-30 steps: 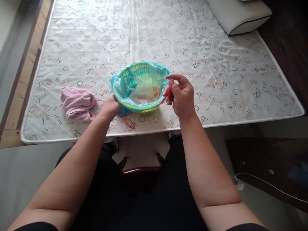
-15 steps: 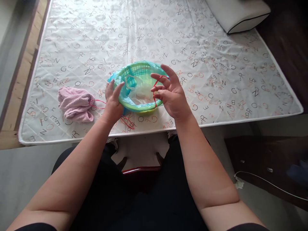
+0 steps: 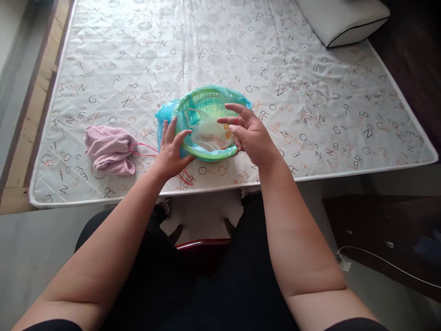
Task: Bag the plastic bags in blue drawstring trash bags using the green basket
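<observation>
A green plastic basket (image 3: 215, 157) lined with a thin blue plastic bag (image 3: 164, 120) stands near the mattress's front edge. Inside lies a whitish translucent plastic bag (image 3: 206, 133) with an orange print. My left hand (image 3: 171, 154) rests at the basket's left rim, fingers spread, gripping nothing. Over the right rim is my right hand (image 3: 253, 138), index and middle fingers stretched out, the others curled. A red string (image 3: 238, 120) passes around a finger of it; the rest is mostly hidden by the hand. More red string (image 3: 186, 177) lies by my left wrist.
A crumpled pink cloth (image 3: 110, 151) lies to the left, with red string running from it toward my left hand. The letter-printed mattress (image 3: 138, 59) carries a white cushion-like block (image 3: 344, 23) at the far right. Below right is a dark wooden surface (image 3: 372, 230) with a white cable.
The basket has shifted slightly right, and more blue bag shows at its left. My right hand has lowered and its string loop has mostly gone from sight. My left hand has moved right.
</observation>
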Demonstrator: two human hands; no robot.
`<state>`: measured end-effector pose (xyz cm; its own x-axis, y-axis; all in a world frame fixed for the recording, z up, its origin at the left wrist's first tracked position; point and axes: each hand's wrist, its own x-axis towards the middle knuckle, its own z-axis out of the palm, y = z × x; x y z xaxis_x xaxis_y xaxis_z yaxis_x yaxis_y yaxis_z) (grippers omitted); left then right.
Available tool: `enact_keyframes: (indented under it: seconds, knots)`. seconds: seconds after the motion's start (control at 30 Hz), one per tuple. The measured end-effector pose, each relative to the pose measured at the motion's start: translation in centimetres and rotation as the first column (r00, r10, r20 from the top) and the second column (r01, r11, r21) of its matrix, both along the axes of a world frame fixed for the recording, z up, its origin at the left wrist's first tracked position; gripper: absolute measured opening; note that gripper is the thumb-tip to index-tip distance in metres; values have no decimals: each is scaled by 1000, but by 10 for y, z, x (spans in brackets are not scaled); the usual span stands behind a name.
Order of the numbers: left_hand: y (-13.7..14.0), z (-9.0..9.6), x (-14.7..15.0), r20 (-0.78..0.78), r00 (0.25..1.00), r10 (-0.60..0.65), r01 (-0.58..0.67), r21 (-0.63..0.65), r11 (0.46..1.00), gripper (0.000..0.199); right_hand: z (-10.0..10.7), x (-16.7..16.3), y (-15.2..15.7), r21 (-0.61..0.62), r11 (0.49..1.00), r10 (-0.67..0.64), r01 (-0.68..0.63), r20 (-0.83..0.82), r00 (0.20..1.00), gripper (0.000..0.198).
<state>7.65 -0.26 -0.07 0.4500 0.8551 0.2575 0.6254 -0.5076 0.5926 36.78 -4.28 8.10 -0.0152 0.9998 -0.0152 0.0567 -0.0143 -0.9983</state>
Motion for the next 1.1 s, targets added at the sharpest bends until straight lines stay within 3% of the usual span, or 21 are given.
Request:
enact_keyframes:
  seconds: [0.13,0.27,0.37,0.5,0.73,0.8,0.9,1.0,1.07,1.1]
  knots:
    - [-1,6,1,-7,999,-40,40,15,999,85,-9,6,1,87,992,-116,95,281,953,44]
    - [-2,7,1,-34,998,-55,56,33,998,57,-6,7,0,121,987,-144,106,373,917,38]
    - [-1,4,1,-33,999,-8,10,49,999,42,1,6,-3,25,1000,-11,5,261,965,37]
    - [-1,3,6,7,999,45,-45,33,998,34,13,0,-9,-87,977,194,-197,-43,980,39]
    - [-8,9,16,70,996,58,-57,-26,998,37,21,-13,-14,50,931,348,-361,-418,839,42]
    - [-9,11,17,93,995,42,-39,-37,999,39,22,-14,-14,63,954,288,-292,-460,840,43]
    - [-11,14,19,149,987,58,-51,-54,997,50,21,-10,-11,23,997,75,-72,-412,908,47]
    - [-8,18,21,342,901,268,-230,-148,962,55,13,-1,-4,4,982,-175,189,-356,918,45]
    - [-3,19,22,456,729,510,-339,-407,848,46,4,7,3,-13,937,-334,349,-325,885,42]
    - [-1,19,23,452,636,626,-324,-580,748,39,-1,11,7,-24,909,-402,416,-314,860,41]
